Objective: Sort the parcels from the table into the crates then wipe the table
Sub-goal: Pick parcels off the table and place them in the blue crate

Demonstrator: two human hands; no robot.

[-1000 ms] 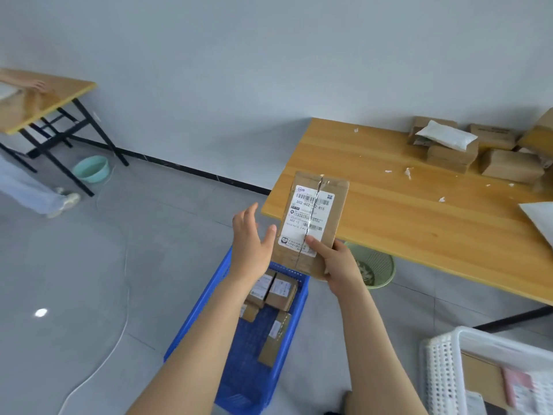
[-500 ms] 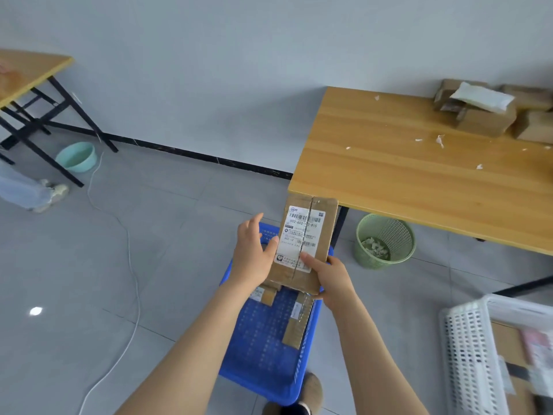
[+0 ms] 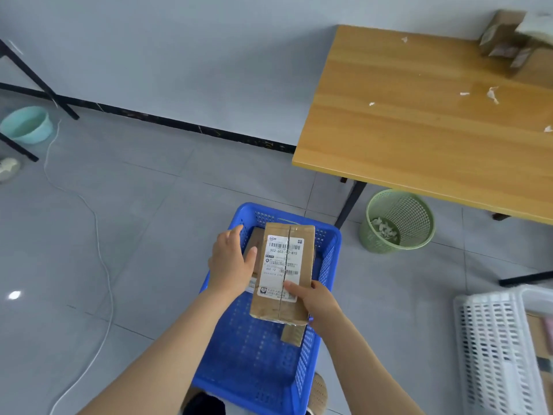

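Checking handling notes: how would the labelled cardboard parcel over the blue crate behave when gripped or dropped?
Probably stiff: the parcel shows flat faces and straight edges. Likely light for its size, since the right hand pinches just its near end. Boxy, so unlikely to roll.
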